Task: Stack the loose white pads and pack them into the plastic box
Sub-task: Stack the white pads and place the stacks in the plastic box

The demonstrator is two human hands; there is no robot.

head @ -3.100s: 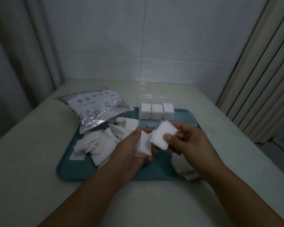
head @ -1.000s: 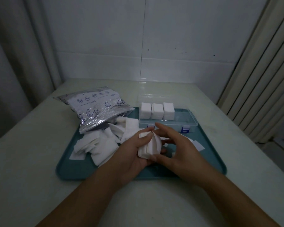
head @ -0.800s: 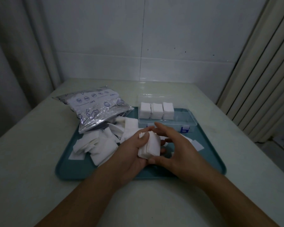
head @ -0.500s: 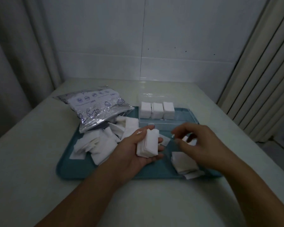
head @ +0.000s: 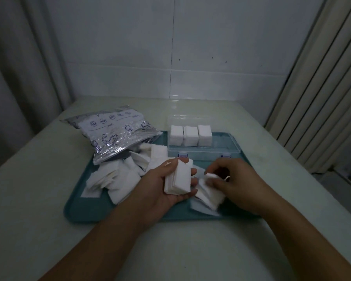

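Head view looks down on a teal tray (head: 77, 207) sitting on the counter (head: 28, 179), and everything else is placed from that tray. At its far right corner stands the clear plastic box (head: 221, 151), lid up, with three finished stacks of white pads (head: 190, 134) side by side at its left end; the rest of the box looks empty. A silver pouch (head: 114, 134) overlaps the tray's far left corner, and loose pads (head: 118, 179) spill from it across the tray's left half.

Over the tray's middle, the left hand (head: 160, 189) cradles a partial stack (head: 178, 179) on edge, thumb on one face and fingers curled behind the other. The right hand (head: 237, 185), near the tray's front right, pinches a single pad (head: 211, 176) from a small heap (head: 209, 193) lying there.

These pads look very light, soft and compressible, likely to fan out or slide apart. I judge a stack is best held by squeezing its two broad faces, and a single pad by one edge.

Half a second ago the right hand hovered open above that heap; now it is down on it, fingertips closed on a pad. The left hand's stack has barely moved.
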